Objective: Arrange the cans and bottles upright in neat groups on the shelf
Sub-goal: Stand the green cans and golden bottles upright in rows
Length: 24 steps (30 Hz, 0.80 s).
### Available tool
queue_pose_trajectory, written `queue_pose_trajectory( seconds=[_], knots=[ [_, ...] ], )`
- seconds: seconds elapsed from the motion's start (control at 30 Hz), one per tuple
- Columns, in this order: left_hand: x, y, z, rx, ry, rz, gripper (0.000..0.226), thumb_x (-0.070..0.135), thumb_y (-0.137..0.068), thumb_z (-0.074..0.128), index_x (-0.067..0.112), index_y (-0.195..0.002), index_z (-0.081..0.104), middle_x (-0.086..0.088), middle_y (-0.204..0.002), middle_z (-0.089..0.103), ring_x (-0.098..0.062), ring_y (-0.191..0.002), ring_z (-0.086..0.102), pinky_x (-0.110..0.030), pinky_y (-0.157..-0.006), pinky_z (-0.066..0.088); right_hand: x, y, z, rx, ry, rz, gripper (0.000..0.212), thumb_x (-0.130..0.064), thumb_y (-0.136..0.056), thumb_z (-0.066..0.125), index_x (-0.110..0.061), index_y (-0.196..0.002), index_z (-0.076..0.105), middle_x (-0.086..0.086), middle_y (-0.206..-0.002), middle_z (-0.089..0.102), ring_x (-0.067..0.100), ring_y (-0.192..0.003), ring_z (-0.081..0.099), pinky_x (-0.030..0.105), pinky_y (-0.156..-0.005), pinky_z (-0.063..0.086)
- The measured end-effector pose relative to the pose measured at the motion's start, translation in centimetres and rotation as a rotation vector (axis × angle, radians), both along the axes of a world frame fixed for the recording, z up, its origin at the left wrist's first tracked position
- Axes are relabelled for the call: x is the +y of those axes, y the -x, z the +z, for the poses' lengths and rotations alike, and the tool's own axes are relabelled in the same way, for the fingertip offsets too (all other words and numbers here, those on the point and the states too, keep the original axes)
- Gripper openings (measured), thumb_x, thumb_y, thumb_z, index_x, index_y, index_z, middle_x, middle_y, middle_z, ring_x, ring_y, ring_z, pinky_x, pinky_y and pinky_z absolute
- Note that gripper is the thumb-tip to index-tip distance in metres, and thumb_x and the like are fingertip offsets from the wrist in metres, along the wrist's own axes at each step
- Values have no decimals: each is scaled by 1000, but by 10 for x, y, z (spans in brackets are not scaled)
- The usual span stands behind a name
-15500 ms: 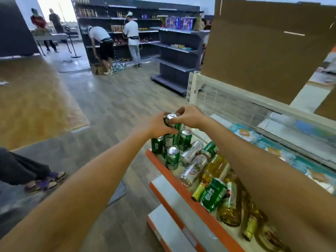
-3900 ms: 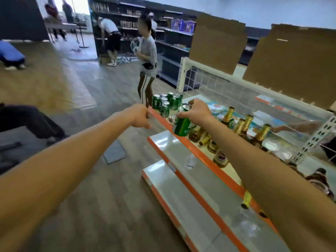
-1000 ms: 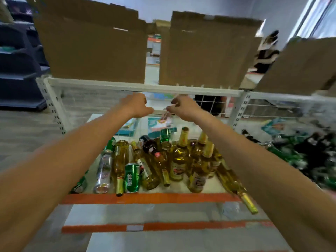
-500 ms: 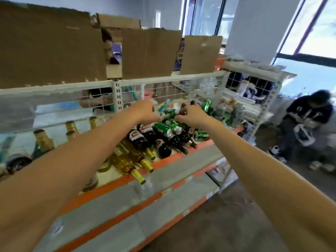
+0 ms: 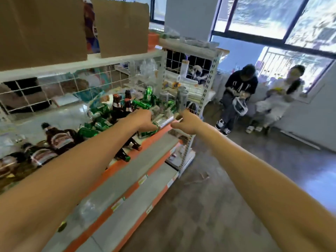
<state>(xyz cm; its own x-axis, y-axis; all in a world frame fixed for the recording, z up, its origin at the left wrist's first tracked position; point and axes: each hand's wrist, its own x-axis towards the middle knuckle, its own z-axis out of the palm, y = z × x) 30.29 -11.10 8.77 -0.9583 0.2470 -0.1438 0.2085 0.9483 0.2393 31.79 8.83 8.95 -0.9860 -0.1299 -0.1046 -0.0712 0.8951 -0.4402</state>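
The left hand (image 5: 143, 120) reaches over the orange front edge of the top shelf (image 5: 154, 138) and lies over the near end of a silver can (image 5: 164, 120), which rests on its side at the shelf's front right corner. Its fingers are hidden behind the back of the hand, so a grip cannot be confirmed. The right hand (image 5: 189, 122) sits just beside the can's far end with its fingers loosely curled and the fingertips at or touching the can. Motion blur prevents telling whether it pinches anything. Behind the hands, green cans (image 5: 101, 110) lie in a loose heap, mixed with dark brown bottles. Two dark bottles (image 5: 116, 104) appear to stand upright near the middle, and one green can (image 5: 149, 92) stands upright further back. Two tall clear containers (image 5: 181, 99) stand at the right end, but their contents are not legible. To the left, dark labelled bottles (image 5: 60, 138) lie on their sides. One bottle neck (image 5: 125, 157) overhangs the orange edge. A white wire-mesh panel (image 5: 54, 88) backs the shelf, and cardboard sheets (image 5: 43, 30) stand on the top rail above it. The grey lower shelves (image 5: 145, 153) step outward beneath. Two seated people (image 5: 238, 95) are by the window, at the right, well apart from the shelving.
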Motion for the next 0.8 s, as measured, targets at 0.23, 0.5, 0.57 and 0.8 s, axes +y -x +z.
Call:
queue_pose_trajectory(
  seconds=[0.23, 0.5, 0.57, 0.8],
  knots=[
    [-4, 106, -46, -64, -39, 60, 37, 38, -83, 69, 11, -97, 47, -7, -93, 61, -23, -80, 60, -30, -59, 44, -13, 109, -42, -89, -57, 27, 59, -36, -91, 67, 1, -135, 52, 17, -131, 58, 33, -117, 58, 42, -99, 49],
    [-14, 167, -108, -215, 7, 106, 32, 34, -84, 72, 9, -100, 61, -10, -95, 63, -26, -86, 63, -32, -65, 47, -42, 183, -104, -125, -141, 111, 65, -34, -87, 72, -2, -138, 47, 15, -137, 53, 32, -121, 53, 38, -98, 47],
    [-15, 175, -118, -236, 18, 111, 30, 32, -84, 72, 8, -98, 61, -9, -91, 61, -26, -83, 62, -31, -61, 44, -47, 198, -114, -129, -168, 146, 71, -35, -86, 73, -3, -143, 44, 16, -140, 51, 33, -125, 51, 41, -101, 46],
    [-15, 187, -141, -267, 42, 169, 21, 24, -83, 68, 18, -81, 49, -2, -76, 50, -24, -77, 57, -31, -58, 41, -62, 232, -154, -98, -367, 271, 66, -37, -82, 74, -16, -139, 47, 10, -136, 53, 33, -124, 49, 47, -105, 43]
  ],
)
